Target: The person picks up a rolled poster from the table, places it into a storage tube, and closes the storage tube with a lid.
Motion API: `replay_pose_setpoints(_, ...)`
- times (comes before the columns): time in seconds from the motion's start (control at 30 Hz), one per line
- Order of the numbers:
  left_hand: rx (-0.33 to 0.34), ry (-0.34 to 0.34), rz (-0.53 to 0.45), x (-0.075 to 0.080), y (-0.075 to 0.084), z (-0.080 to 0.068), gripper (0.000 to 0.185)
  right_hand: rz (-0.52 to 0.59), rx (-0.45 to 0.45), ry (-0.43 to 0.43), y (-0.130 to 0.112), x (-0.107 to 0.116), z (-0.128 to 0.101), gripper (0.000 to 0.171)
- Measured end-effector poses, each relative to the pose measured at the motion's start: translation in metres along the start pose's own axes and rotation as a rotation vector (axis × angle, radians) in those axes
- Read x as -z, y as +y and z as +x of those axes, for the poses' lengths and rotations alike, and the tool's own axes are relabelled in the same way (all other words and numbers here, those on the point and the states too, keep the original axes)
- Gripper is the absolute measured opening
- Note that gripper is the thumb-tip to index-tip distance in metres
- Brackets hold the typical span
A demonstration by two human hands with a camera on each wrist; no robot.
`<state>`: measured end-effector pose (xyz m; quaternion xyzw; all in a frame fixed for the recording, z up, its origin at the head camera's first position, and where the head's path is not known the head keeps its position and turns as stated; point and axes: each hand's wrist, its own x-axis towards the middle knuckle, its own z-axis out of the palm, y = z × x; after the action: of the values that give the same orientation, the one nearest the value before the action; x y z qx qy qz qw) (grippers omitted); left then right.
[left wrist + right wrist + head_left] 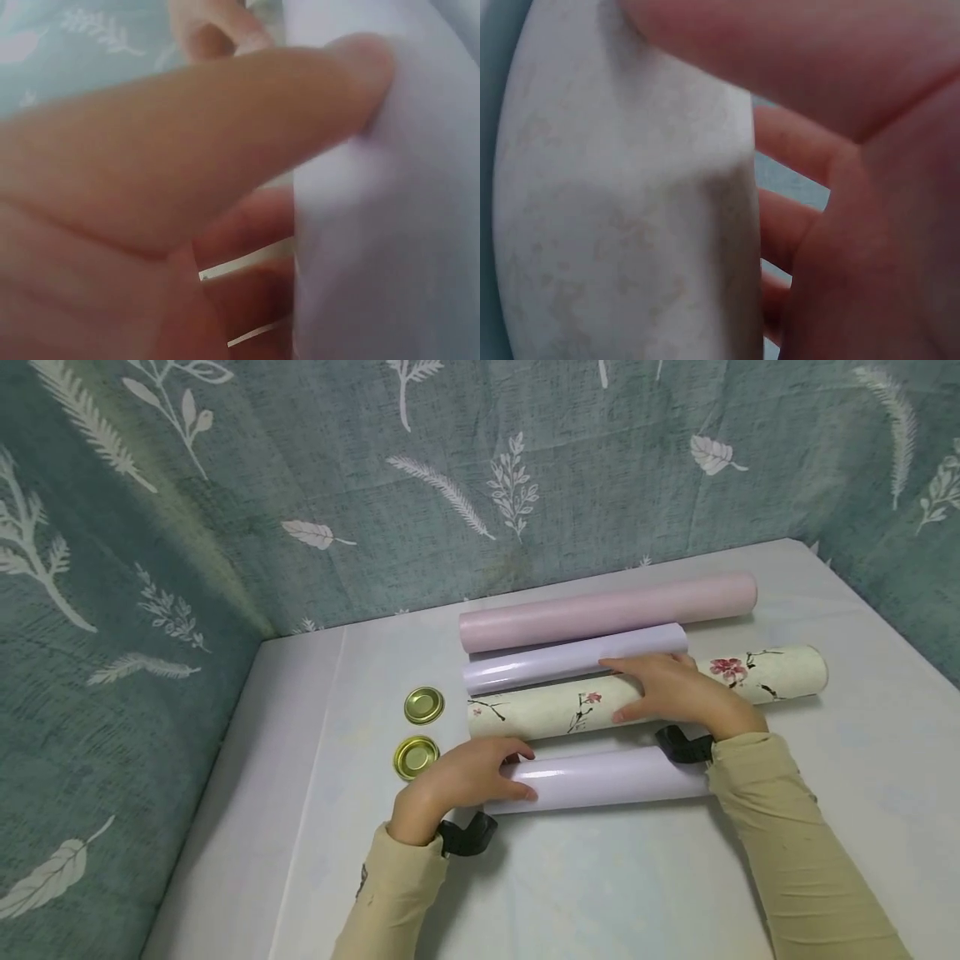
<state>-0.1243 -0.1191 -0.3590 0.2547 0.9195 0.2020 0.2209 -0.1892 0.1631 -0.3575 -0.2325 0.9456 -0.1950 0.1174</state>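
Note:
In the head view my left hand (468, 774) grips the left end of the nearest glossy pale-lavender roll (600, 779). Its thumb lies over the roll (390, 225) in the left wrist view, fingers round the far side. Farther back, my right hand (671, 689) holds the cream wallpaper roll (540, 710) with red blossoms and dark twigs, right of its middle. Seen from the right wrist, the thumb crosses the cream roll (630, 225) and the other fingers go behind it. Both rolls lie roughly parallel; the right wrist's black camera mount covers part of the lavender one.
Behind them lie a second glossy lavender roll (555, 660) and a longer pink roll (607, 610). Two small round gold lids (423, 705) sit left of the rolls on the white-covered table (600, 885). Green leaf-patterned cloth (450, 460) walls the back and sides.

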Motion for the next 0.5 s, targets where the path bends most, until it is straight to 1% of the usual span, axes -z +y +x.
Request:
replay_pose_setpoints(0.17,-0.006,0.022,-0.026,0.002,-0.007,-0.001,0.042,0.001,-0.022,0.002,0.002,0.000,-0.003,0.078)
replay_pose_setpoints(0.33,-0.002,0.037,-0.071,0.007,-0.013,-0.005,0.041,0.018,-0.008,0.028,0.005,0.000,-0.001,0.069)
replay_pose_setpoints(0.5,-0.008,0.037,-0.106,0.012,-0.018,-0.007,0.040,0.012,0.004,0.029,0.005,0.002,-0.001,0.068)
